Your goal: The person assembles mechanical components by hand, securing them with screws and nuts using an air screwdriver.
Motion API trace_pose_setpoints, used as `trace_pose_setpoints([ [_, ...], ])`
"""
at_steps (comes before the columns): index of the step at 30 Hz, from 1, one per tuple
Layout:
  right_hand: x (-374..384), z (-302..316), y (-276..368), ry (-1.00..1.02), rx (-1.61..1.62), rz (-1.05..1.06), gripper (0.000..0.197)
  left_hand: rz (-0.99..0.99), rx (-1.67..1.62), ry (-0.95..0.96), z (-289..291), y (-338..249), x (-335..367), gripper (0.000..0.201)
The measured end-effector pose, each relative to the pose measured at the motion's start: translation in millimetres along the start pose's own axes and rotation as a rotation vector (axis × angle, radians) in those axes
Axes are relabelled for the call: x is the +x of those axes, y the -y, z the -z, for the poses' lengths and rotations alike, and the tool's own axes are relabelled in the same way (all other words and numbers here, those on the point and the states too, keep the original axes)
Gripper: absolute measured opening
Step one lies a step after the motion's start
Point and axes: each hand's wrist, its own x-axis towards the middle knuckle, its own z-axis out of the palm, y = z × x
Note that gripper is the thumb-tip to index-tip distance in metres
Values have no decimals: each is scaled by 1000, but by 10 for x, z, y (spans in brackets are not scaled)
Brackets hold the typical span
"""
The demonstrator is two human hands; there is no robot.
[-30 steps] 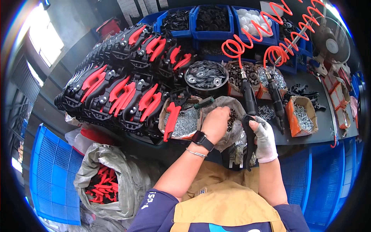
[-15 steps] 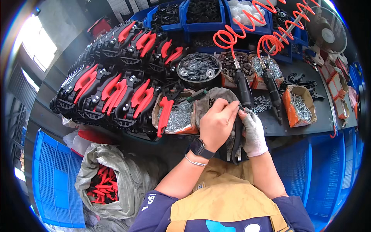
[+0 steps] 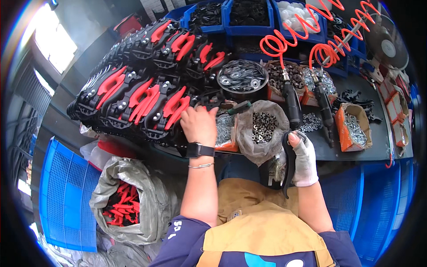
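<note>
My bare left hand [image 3: 199,124] reaches over the box of small screws [image 3: 225,129], beside the stacked black assemblies with red handles [image 3: 147,100]. Its fingers bend round a loose red handle [image 3: 203,108], which the hand mostly hides. My right hand [image 3: 304,161], in a pale glove with bare fingertips, grips a curved black lever [image 3: 288,164] held upright. The lever hangs down past the hand, over my lap. Just left of the lever, a cloth-lined container [image 3: 256,153] holds many small metal nuts [image 3: 264,127]. A dark green-handled tool [image 3: 239,107] rests between the two containers.
Two air screwdrivers [image 3: 292,104] hang on red coiled hoses [image 3: 284,40]. Behind are a bowl of washers [image 3: 242,76] and blue bins [image 3: 247,29]. A box of bolts [image 3: 353,129] stands on the right. A sack of red parts [image 3: 147,200] sits at lower left.
My left hand has left the black lever at my right hand and moved left onto the red handle by the stack. The container of nuts is now uncovered; my right hand keeps the lever.
</note>
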Motion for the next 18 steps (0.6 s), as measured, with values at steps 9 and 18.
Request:
trace_pose_setpoints([
  [9,-310,112,285,-4,-333,94,22,201,-2125,189,691,-375,-304,23],
  [18,-429,562,488,-9,-382,3,34,505,-2228,1139,701,-1138,-1235,29],
])
